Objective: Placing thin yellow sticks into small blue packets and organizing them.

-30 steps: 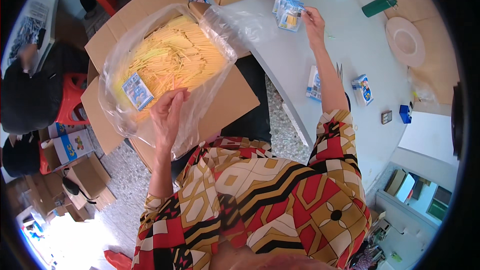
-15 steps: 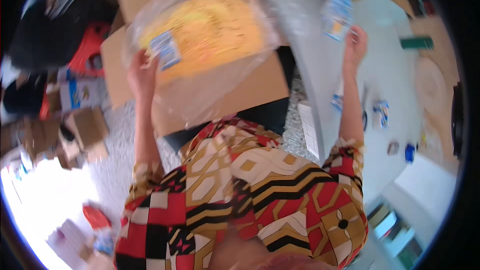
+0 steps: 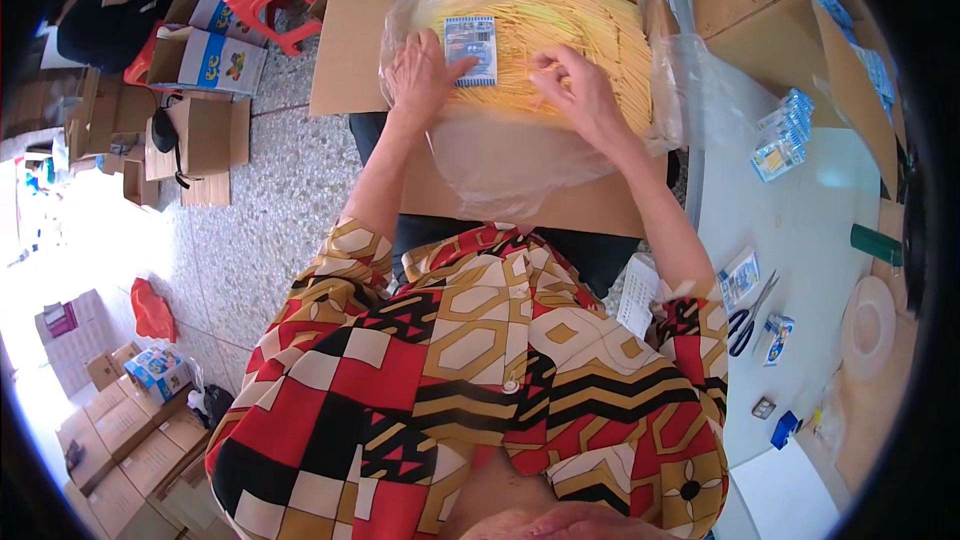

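Packet [image 3: 484,37] on sticks [image 3: 590,25] in box [image 3: 358,40]; scissors [image 3: 741,328] right.

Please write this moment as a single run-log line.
left hand: open, at blue-white packet | right hand: curled over yellow sticks | cardboard box: open, plastic-lined | scissors: on table

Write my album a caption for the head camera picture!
Left hand at a rectangular blue-and-white packet, right hand over thin yellow sticks in a plastic-lined brown cardboard box.

Printed on flat, rectangular blue-and-white plastic packet [image 3: 483,38] | lettered on white-and-blue cardboard box [image 3: 218,62] | otherwise too small to read
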Demonstrator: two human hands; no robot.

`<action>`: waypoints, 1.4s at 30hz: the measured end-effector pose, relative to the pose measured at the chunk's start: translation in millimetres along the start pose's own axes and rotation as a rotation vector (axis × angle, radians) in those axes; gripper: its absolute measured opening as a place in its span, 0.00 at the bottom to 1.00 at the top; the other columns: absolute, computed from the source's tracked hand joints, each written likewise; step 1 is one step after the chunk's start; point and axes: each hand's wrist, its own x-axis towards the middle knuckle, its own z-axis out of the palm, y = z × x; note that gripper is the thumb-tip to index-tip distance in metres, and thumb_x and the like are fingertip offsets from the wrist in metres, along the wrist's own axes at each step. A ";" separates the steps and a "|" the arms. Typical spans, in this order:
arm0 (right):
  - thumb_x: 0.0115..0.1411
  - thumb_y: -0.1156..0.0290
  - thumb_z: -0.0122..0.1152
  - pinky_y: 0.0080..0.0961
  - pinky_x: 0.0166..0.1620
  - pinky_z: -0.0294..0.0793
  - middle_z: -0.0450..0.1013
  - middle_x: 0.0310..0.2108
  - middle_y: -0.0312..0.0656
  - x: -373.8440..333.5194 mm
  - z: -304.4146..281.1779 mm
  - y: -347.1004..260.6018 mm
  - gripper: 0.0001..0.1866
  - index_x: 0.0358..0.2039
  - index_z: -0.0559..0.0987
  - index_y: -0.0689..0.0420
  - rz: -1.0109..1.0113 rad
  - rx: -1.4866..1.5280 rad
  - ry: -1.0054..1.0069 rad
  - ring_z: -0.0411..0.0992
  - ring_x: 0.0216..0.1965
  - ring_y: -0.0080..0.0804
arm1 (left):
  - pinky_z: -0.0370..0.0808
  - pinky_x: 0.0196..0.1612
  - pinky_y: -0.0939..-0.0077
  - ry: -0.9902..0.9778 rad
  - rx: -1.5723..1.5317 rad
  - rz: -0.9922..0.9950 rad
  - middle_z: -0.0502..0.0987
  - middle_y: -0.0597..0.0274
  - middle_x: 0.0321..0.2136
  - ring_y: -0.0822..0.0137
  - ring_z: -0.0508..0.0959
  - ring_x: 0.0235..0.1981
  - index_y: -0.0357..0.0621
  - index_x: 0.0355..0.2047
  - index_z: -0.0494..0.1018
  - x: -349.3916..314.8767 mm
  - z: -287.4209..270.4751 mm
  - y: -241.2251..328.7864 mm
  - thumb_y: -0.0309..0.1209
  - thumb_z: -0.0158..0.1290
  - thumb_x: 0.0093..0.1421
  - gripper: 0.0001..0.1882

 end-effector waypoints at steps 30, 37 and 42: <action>0.50 0.60 0.60 0.37 0.31 0.71 0.73 0.22 0.44 80.8 51.0 30.0 0.12 0.26 0.77 0.56 -0.042 -0.172 0.181 0.72 0.26 0.44 | 0.70 0.38 0.62 -0.015 -0.285 -0.072 0.73 0.54 0.35 0.53 0.75 0.38 0.43 0.36 0.67 -6.4 -1.9 13.9 0.38 0.66 0.40 0.25; 0.56 0.65 0.53 0.37 0.33 0.70 0.73 0.29 0.45 79.2 47.0 37.9 0.09 0.31 0.77 0.56 -0.231 -0.284 0.123 0.72 0.31 0.46 | 0.70 0.43 0.64 0.142 -0.375 0.013 0.72 0.55 0.39 0.54 0.74 0.41 0.42 0.43 0.70 -2.8 -1.5 12.8 0.35 0.64 0.42 0.27; 0.57 0.69 0.52 0.35 0.35 0.71 0.73 0.31 0.44 74.8 50.5 35.3 0.09 0.35 0.77 0.57 -0.328 -0.192 0.226 0.72 0.33 0.45 | 0.71 0.41 0.65 0.145 -0.429 0.070 0.72 0.56 0.39 0.56 0.74 0.39 0.43 0.46 0.68 2.2 -7.1 19.2 0.34 0.63 0.43 0.29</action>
